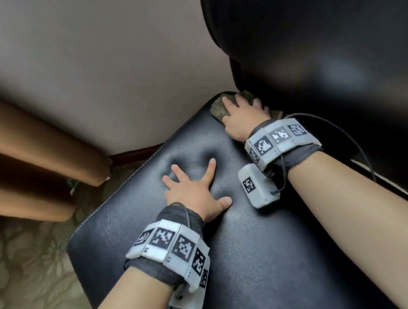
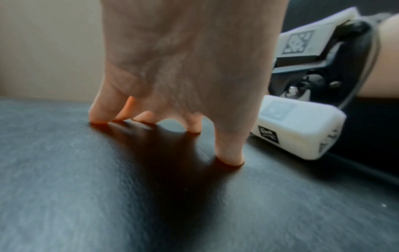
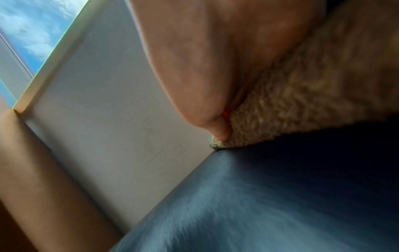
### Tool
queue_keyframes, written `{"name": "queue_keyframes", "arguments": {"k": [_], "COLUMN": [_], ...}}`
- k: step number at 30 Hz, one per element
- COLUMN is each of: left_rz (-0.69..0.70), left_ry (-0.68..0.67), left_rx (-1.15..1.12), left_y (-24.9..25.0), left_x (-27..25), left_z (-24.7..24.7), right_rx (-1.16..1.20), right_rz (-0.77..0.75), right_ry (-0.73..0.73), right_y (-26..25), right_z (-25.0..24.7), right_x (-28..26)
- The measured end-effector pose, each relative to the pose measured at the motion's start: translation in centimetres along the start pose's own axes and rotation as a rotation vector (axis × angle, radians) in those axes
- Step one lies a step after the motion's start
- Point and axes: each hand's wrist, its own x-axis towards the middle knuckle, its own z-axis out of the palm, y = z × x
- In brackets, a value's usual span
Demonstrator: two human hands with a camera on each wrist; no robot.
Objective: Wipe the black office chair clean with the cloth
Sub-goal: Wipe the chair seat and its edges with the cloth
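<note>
The black office chair fills the lower middle of the head view: its padded seat and, at right, its tall backrest. My left hand lies spread and flat on the middle of the seat, and the fingertips dent the leather. My right hand presses an olive-brown terry cloth onto the seat's far corner, where it meets the backrest. The fingers lie over the cloth. In the right wrist view the thumb rests against the cloth's edge on the seat.
Brown curtain folds hang at left before a beige wall. Patterned carpet lies below them. A window shows beside the wall. The right wrist's white camera box hangs just above the seat, beside my left hand.
</note>
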Motion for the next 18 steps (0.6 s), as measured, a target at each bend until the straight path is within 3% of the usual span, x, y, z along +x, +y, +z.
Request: {"name": "queue_keyframes", "arguments": {"k": [4, 18], "left_rz": [-0.003, -0.015], "left_ry": [-0.008, -0.011], "left_rx": [-0.008, 0.009], "left_y": [0.0, 0.0], "left_x": [0.0, 0.2], "left_z": [0.0, -0.1], "right_rx": [0.010, 0.039], "right_rz": [0.064, 0.029], "right_ry": [-0.033, -0.014], "right_y": [-1.6, -0.7], "right_z": [-1.5, -0.6], "right_x": [1.2, 1.7]}}
